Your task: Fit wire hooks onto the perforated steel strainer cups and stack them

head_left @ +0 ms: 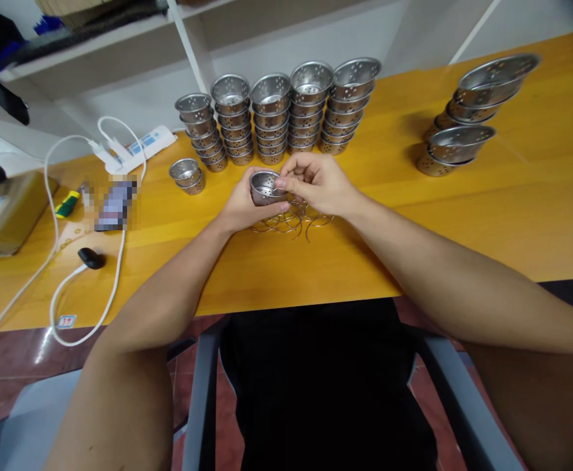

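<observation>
My left hand [241,204] is wrapped round a small perforated metal cup [263,195], thumb along its near side and the open top facing up. At the cup's right rim my right hand [318,182] has thumb and forefinger pinched together on what looks like a thin wire, mostly hidden by the fingertips. Beneath both hands, several curved metal wires [286,222] lie loosely overlapping on the table. Just left of the held cup stands a short stack of similar cups [187,175].
Tall stacks of perforated cups [271,118] line the back of the yellow table [536,216]. More stacks [456,144] stand at the right. Leftward are a power strip [144,147], a phone [116,206], white cables, a green-and-yellow item [68,204] and a black object [91,258].
</observation>
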Demonstrator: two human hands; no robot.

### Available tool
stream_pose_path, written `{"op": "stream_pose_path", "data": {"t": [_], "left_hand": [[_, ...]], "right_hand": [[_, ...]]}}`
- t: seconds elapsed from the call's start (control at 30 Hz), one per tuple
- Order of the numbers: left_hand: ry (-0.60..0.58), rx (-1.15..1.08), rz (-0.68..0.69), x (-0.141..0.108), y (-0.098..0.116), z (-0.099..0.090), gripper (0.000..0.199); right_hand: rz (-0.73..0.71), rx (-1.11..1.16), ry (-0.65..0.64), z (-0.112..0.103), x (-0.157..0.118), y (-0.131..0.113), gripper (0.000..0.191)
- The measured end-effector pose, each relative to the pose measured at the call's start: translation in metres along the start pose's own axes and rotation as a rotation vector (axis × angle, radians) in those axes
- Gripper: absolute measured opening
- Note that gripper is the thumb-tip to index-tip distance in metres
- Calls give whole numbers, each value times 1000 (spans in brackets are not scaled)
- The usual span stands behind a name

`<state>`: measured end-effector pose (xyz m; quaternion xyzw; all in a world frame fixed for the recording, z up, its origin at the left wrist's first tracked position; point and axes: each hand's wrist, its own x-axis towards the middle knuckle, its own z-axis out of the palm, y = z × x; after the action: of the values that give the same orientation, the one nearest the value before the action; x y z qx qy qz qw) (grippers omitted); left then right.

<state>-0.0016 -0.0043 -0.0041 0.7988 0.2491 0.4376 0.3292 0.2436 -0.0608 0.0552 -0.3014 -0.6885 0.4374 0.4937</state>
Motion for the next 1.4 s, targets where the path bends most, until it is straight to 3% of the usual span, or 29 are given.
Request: {"op": "stream_pose_path", "data": {"t": [0.27, 0.6, 0.87, 1.1, 1.4], "left_hand": [[2, 80, 42, -1, -8, 1, 98], [4, 103, 53, -2, -8, 0, 94], [50, 119, 81, 0, -14, -4, 99], [64, 120, 72, 0, -10, -6, 99], [24, 113, 95, 4, -10, -4, 111]], "right_hand": [[-14, -28, 16, 2, 2, 7, 93], [-30, -67, -6, 2, -2, 8, 83], [-90, -331, 140, -8, -5, 6, 85], [-199, -492, 21, -11, -12, -7, 69], [-225, -527, -79, -9, -13, 11, 63]]}}
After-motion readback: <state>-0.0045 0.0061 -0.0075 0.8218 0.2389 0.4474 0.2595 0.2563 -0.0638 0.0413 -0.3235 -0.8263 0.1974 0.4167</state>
